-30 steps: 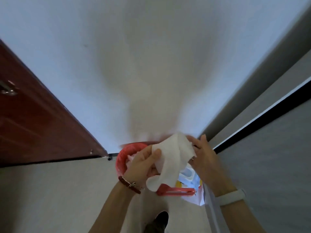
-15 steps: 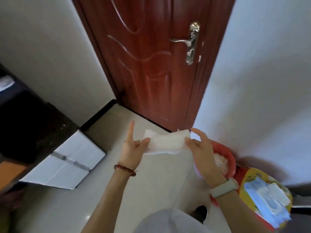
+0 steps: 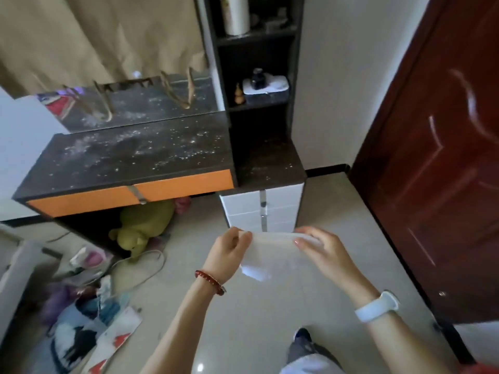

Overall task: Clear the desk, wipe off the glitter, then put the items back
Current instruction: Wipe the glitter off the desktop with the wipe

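Observation:
A white wet wipe (image 3: 270, 252) hangs spread between my two hands at chest height, above the floor. My left hand (image 3: 229, 252) pinches its left edge and my right hand (image 3: 321, 249) pinches its right edge. Ahead stands the dark desk (image 3: 129, 160), its top bare of items and speckled with pale glitter. The desk has an orange drawer front (image 3: 129, 195). Glitter also dots the lower ledge (image 3: 270, 163) to the right.
A dark shelf tower (image 3: 256, 63) rises at the desk's right, over white drawers (image 3: 280, 206). A green plush toy (image 3: 145, 222) lies under the desk. Bags and papers (image 3: 89, 319) litter the floor at left. A red-brown door (image 3: 437, 157) is at right.
The view swung from the wall and door round to the desk. The wipe, pulled out over a red bin, is now stretched flat between both hands.

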Tool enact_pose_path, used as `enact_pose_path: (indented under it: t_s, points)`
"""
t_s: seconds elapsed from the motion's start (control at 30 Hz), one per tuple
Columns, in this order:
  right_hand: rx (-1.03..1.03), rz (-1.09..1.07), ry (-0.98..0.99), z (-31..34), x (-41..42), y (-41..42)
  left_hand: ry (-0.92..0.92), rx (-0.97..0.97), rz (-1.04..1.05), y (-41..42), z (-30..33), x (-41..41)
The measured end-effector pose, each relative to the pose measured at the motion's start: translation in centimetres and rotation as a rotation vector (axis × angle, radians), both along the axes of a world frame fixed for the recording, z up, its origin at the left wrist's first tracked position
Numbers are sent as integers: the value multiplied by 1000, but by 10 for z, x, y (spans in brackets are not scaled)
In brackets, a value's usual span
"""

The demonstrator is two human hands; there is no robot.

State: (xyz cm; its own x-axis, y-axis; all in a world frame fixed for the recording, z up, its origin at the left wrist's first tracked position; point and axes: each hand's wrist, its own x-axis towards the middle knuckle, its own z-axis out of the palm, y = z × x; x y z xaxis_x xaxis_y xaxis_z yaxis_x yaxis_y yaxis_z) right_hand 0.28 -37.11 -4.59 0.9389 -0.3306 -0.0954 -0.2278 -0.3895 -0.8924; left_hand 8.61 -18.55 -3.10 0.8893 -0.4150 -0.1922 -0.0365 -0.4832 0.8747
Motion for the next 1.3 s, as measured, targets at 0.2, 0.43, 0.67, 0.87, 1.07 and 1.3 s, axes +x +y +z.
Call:
enact_pose_path:
  t_s: [0.2,0.43,0.67,0.87,1.07,1.3]
  points:
    - [305,-150,197,-25,114,54,-231,100,249,17,-8,67]
    - [1299,17,396,-37,260,72,-154,250,13,14,-23,181]
    - [886,-248,348,-47,369,69,-136,202,4,46,-40,259]
    - [-385,-158,-16,-66,440,55,-20,325,284,95,-78,331]
    - [-780,172,428,-113,479,94,-29,473,259,134,-108,405]
    - [-914,102,243,-133,489,115,-87,735,39,166,-126,467]
